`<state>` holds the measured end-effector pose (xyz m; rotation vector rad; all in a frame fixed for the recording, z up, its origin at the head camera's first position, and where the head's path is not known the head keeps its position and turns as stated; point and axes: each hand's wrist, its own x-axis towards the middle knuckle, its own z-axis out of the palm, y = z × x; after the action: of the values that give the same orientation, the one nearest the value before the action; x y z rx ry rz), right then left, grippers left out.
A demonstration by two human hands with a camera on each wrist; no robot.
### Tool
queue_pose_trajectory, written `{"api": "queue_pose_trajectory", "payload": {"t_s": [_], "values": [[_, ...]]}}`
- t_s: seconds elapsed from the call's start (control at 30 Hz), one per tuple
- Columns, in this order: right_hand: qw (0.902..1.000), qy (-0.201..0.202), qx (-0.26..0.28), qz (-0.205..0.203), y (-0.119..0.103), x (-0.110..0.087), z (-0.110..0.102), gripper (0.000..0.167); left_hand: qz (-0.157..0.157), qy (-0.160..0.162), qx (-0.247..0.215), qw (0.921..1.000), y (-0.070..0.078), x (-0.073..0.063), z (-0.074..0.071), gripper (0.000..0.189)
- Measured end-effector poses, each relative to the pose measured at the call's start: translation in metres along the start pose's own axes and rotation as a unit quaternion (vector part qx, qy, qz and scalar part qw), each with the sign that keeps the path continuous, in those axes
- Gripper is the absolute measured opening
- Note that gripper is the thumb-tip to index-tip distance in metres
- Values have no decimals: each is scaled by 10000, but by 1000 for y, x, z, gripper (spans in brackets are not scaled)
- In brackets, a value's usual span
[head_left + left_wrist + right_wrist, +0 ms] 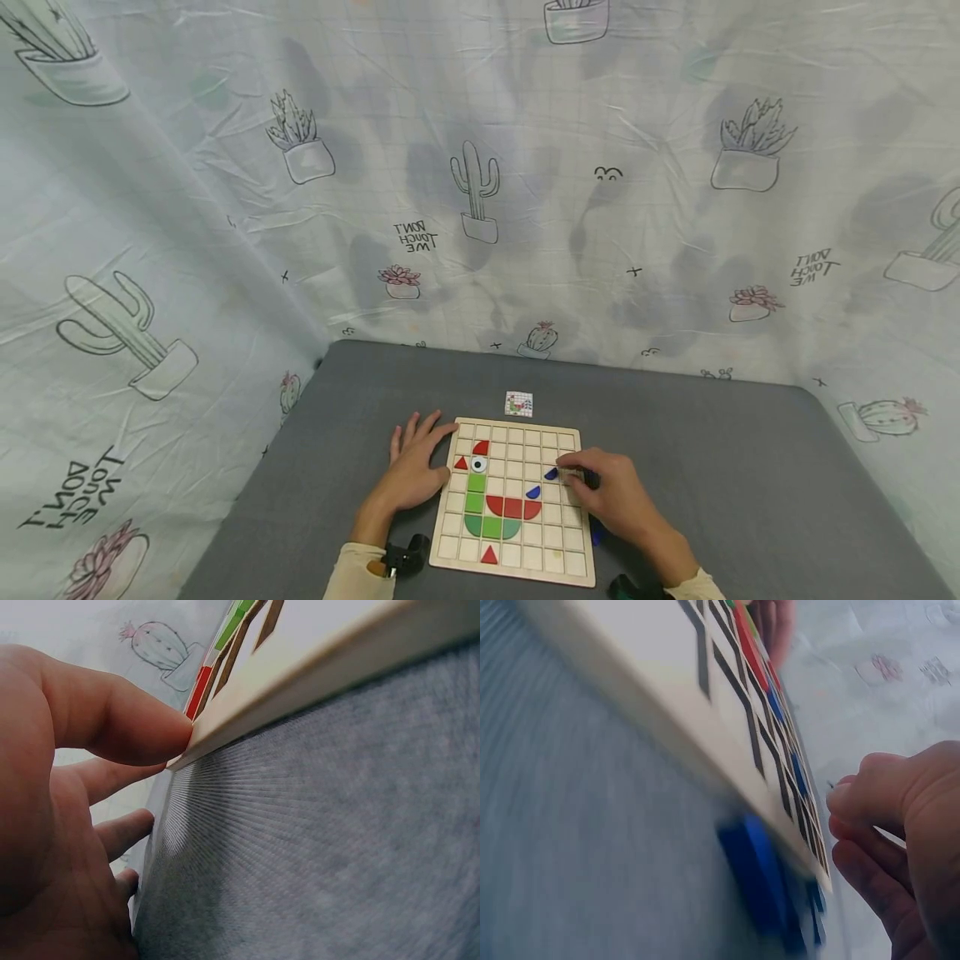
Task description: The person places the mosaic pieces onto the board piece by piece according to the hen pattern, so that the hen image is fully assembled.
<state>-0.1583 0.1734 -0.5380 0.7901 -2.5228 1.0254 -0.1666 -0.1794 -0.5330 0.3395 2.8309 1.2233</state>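
Observation:
A wooden grid board [517,433] lies on the dark table, with flat red, green and blue shapes and a round eye piece [478,464] in its squares. My left hand [411,467] is spread at the board's left edge, thumb tip [176,739] against the frame. My right hand [611,492] hovers over the board's right side, fingers bent. Close to its index fingertip is a blue half-round piece [551,473]; another blue piece [533,492] lies lower left. A tiny dark sliver [831,784] shows at the right fingertips; I cannot tell whether they hold it.
Beyond the board lies a small printed card [518,404] with a coloured grid picture. Blue pieces [757,862] sit on the table beside the board's right edge, partly under my right arm. A cactus-print curtain [525,208] hangs behind the grey table [405,375].

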Motion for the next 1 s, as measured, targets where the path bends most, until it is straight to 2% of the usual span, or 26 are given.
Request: {"api": "queue_pose_trajectory", "payload": {"t_s": [0.3,0.53,0.7,0.9,1.0], "values": [[9967,599,-531,156,17,-30,-29,41,54,45,-99,9999,0,1,1,74],[9951,707,-625,281,25,-47,-36,43,453,343,-314,9979,-12,1,7,72],[9958,565,-619,376,24,-45,-33,45,562,384,-431,9967,-14,0,7,72],[9973,33,-382,623,21,-36,-30,44,81,88,-180,9998,-4,0,2,72],[9975,-181,-255,638,20,-34,-30,44,-49,-3,-45,10000,-3,0,2,73]]}}
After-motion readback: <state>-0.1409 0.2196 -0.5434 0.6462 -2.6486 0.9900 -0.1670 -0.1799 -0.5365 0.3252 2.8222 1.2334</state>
